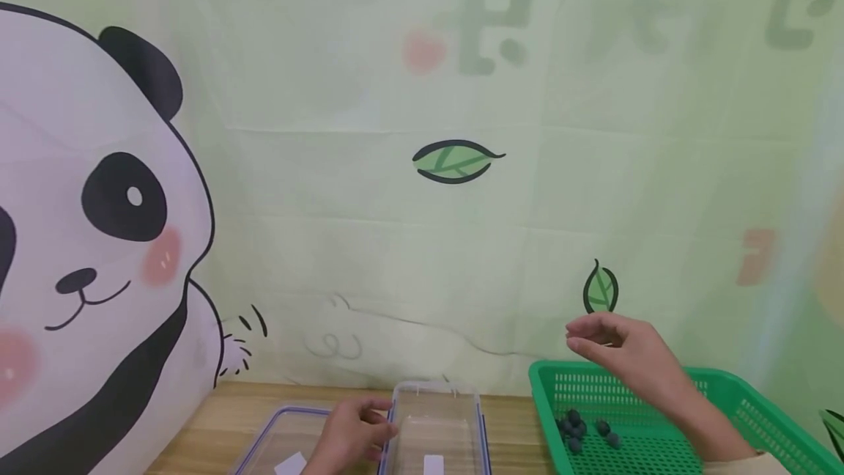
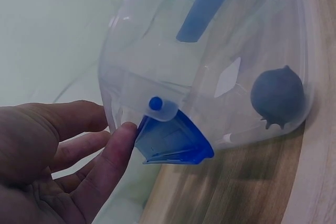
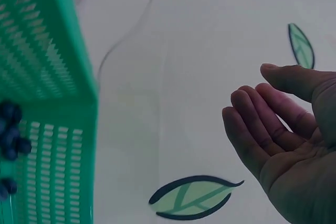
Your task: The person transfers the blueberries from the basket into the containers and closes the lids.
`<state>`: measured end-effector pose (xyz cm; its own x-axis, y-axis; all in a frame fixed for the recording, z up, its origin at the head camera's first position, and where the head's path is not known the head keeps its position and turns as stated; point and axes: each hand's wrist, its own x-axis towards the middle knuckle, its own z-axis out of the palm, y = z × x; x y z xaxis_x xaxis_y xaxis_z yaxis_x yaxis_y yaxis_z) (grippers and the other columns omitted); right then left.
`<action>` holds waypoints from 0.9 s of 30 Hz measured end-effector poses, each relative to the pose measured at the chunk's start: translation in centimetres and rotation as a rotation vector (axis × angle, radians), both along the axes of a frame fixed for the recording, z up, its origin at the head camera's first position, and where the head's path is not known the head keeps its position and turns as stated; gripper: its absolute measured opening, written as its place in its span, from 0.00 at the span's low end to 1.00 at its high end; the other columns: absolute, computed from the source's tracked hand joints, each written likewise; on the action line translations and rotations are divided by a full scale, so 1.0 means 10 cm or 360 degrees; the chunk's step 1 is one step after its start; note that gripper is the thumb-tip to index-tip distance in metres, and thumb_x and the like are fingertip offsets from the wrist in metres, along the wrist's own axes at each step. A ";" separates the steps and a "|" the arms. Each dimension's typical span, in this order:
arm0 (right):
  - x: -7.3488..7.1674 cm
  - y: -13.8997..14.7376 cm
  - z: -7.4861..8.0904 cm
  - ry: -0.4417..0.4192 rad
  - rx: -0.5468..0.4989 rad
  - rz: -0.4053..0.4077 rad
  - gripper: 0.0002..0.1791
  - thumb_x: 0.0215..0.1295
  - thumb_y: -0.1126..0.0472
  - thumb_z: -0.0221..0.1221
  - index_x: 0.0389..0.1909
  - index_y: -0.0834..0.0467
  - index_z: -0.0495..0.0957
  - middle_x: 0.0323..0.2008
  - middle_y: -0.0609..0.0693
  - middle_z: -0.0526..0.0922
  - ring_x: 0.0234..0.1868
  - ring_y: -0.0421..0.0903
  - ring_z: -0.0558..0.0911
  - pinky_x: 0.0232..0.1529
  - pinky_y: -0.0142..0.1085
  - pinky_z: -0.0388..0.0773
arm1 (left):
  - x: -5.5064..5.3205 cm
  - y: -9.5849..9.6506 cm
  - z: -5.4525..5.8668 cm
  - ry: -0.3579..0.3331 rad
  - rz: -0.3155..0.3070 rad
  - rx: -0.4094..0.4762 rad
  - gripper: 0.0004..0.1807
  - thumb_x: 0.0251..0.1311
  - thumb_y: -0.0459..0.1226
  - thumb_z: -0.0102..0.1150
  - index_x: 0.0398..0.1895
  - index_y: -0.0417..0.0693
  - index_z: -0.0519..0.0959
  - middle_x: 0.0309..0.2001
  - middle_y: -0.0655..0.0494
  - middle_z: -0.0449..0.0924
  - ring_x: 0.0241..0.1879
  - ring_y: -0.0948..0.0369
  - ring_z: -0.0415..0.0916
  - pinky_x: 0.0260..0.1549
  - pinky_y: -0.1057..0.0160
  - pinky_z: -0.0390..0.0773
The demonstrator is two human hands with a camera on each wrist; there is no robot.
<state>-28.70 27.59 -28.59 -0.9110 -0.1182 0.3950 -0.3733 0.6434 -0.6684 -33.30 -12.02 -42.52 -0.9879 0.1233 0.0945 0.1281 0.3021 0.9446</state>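
"Where's the right hand (image 1: 623, 347)?"

"Raised above the green basket (image 1: 546, 416), well apart from the berries (image 1: 580, 429). It's bare, with the fingers loosely bent and the thumb held away from them, so there's a fair gap and nothing in it."

"And the fruit?"

"Those dark berries lie on the basket's floor. Most of them huddle toward the left wall; a couple sit just to the right of that bunch."

"What about the left hand (image 1: 352, 431)?"

"It's at the left side of the clear box (image 1: 436, 388), fingers bent, tips right by a blue latch (image 2: 173, 139) that sticks out from the wall. Whether it pinches the wall or only touches it, I can't tell from here."

"Anything inside that box?"

"One round berry (image 2: 277, 98), yes, low down behind the clear plastic. There's a white label (image 1: 433, 465) on the box too."

"And to the left of it?"

"A clear piece (image 1: 297, 431) with a blue edge, partly covered by the left hand; I can't make out if it's a lid or a second box. It lies on the wooden counter (image 1: 508, 416), beside the box."

"Nice backdrop (image 1: 330, 94) behind it all."

"Pale green, with a big panda (image 1: 53, 189) at the left and a leaf (image 1: 455, 161) near the middle."
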 end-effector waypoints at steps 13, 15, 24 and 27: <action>-0.44 0.38 -0.16 -0.0129 0.0241 0.0128 0.14 0.72 0.58 0.69 0.51 0.63 0.85 0.44 0.49 0.89 0.46 0.49 0.86 0.44 0.39 0.86 | 0.01 0.01 0.00 -0.0006 0.0011 -0.0006 0.19 0.60 0.23 0.70 0.55 0.26 0.82 0.35 0.49 0.82 0.26 0.59 0.83 0.27 0.57 0.90; -0.49 0.41 -0.21 -0.0137 0.0272 0.0166 0.14 0.72 0.58 0.69 0.51 0.63 0.85 0.44 0.49 0.88 0.46 0.48 0.86 0.44 0.39 0.86 | 0.01 0.01 0.00 -0.0002 0.0013 -0.0010 0.19 0.60 0.24 0.70 0.55 0.26 0.82 0.35 0.49 0.82 0.26 0.59 0.83 0.27 0.57 0.90; -0.66 0.53 -0.40 -0.0222 0.0367 0.0222 0.12 0.71 0.60 0.69 0.48 0.64 0.85 0.39 0.47 0.87 0.42 0.46 0.84 0.42 0.38 0.85 | 0.03 0.01 0.03 0.0001 0.0019 0.0000 0.19 0.60 0.24 0.70 0.55 0.26 0.81 0.36 0.50 0.82 0.27 0.59 0.83 0.29 0.56 0.91; -0.71 0.55 -0.46 -0.0273 0.0375 0.0190 0.12 0.70 0.61 0.70 0.48 0.63 0.85 0.39 0.46 0.87 0.42 0.46 0.84 0.42 0.39 0.85 | 0.03 0.00 0.03 0.0005 0.0015 0.0001 0.19 0.60 0.24 0.70 0.55 0.26 0.81 0.36 0.49 0.82 0.27 0.59 0.83 0.29 0.56 0.91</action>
<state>-35.83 33.12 -33.19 -0.9363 -0.2981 0.1856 -0.3499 0.7465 -0.5660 -33.00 -11.98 -42.23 -0.9887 0.1140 0.0975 0.1280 0.3025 0.9445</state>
